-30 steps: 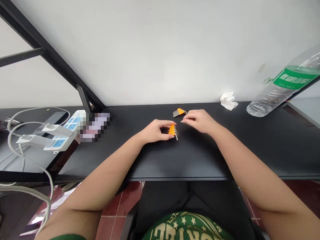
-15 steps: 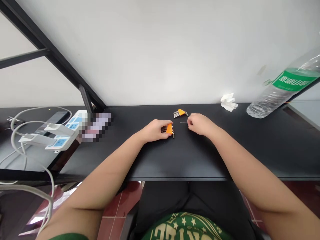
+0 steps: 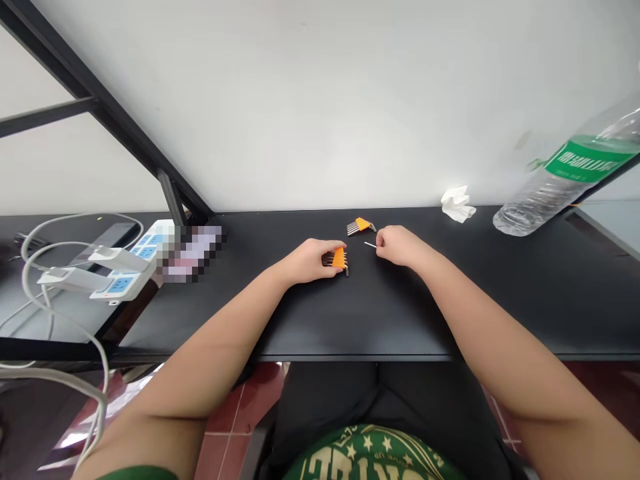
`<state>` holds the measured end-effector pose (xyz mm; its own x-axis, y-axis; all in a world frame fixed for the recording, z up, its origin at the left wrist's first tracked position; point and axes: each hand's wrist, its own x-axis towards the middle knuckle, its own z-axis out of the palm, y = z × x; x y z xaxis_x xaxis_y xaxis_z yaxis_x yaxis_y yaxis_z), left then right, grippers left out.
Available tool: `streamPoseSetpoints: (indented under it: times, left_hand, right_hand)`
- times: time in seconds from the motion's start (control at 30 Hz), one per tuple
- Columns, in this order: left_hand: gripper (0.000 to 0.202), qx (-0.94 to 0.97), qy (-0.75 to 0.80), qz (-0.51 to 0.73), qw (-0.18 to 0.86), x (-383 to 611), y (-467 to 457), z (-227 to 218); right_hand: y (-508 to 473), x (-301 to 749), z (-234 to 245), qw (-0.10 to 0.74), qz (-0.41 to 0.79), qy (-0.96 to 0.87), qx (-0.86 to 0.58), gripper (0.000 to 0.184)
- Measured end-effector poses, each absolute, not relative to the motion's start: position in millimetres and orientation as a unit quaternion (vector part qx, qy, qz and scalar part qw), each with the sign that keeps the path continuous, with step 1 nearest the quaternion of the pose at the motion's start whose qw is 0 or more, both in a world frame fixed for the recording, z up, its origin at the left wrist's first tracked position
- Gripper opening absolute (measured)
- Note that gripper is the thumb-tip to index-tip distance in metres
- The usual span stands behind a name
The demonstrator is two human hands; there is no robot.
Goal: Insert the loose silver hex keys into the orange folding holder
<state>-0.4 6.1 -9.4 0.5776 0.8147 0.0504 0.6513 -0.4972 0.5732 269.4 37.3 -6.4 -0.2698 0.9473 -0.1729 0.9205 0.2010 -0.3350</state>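
My left hand (image 3: 314,261) is closed on an orange hex key holder (image 3: 339,258), thumb and fingers at its two ends. Several metal hex keys stick out of that holder, their bent ends to the right. Pinched in my right hand (image 3: 397,245) is a thin metal hex key (image 3: 370,245), its straight end pointing left; my fingers hide the rest. Just beyond, a second orange hex key holder (image 3: 363,224) with several keys lies on the black table (image 3: 320,327), touched by neither hand.
A crumpled white tissue (image 3: 457,204) sits by the wall. At the right stands a large clear bottle (image 3: 550,180) with a green label. On the left are a white power strip (image 3: 133,263) with plugs and cables, a phone (image 3: 113,241) and a black metal frame (image 3: 125,133).
The hex key in my right hand has tilted, its free end now angled slightly upward and showing shorter. My left hand and both holders have stayed in place.
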Motion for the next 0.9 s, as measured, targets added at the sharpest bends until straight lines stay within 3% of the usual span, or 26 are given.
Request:
streamPoseSetpoints:
  times: [0.13, 0.33, 0.57, 0.7, 0.83, 0.9]
  left_hand:
    - [0.057, 0.847, 0.433, 0.165, 0.260, -1, 7, -11]
    - [0.057, 0.850, 0.427, 0.173, 0.256, -1, 8, -13]
    - [0.056, 0.849, 0.429, 0.173, 0.256, 0, 7, -12]
    - [0.056, 0.850, 0.424, 0.174, 0.260, -1, 8, -14]
    - [0.063, 0.838, 0.421, 0.195, 0.287, 0, 7, -16]
    - [0.061, 0.829, 0.426, 0.210, 0.296, 1, 6, -16]
  right_hand:
    - [34, 273, 3, 0.012, 0.285, -0.730, -0.621, 0.006]
    - [36, 282, 1, 0.033, 0.322, -0.725, -0.608, 0.007]
    - [36, 282, -2, 0.077, 0.281, -0.731, -0.617, 0.006]
    - [33, 274, 2, 0.036, 0.247, -0.740, -0.625, 0.006]
    - [31, 269, 5, -0.039, 0.140, -0.760, -0.634, 0.008]
    - [27, 269, 6, -0.027, 0.118, -0.773, -0.623, 0.010]
